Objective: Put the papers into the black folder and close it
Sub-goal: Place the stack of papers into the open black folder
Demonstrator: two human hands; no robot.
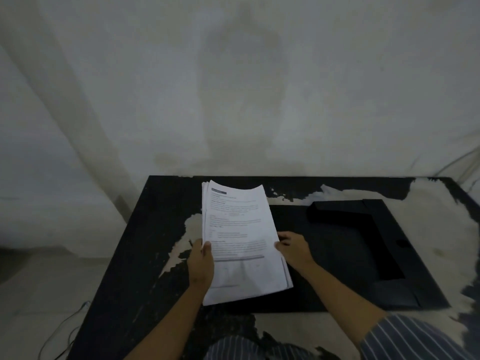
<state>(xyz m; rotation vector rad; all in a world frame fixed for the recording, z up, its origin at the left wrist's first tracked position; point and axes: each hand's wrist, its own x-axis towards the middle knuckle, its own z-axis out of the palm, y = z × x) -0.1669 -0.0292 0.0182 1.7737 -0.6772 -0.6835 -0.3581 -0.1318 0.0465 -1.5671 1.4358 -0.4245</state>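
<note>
White papers (pixel 241 242) printed with grey text and a dark blue heading bar at 11 o'clock on the top sheet are seen. A matte black folder (pixel 363 255) is laid at 3 o'clock of them. The table (pixel 145 242) is painted black, with pale beige patches where paint is worn off. Blue-grey sleeves (pixel 415 339) striped in white are shown. The wall (pixel 233 87) is stained off-white.

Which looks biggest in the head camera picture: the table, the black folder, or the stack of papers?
1. Table
2. Black folder, lying open
3. Stack of papers, held up nearer the camera, so it looks bigger than it is
</note>
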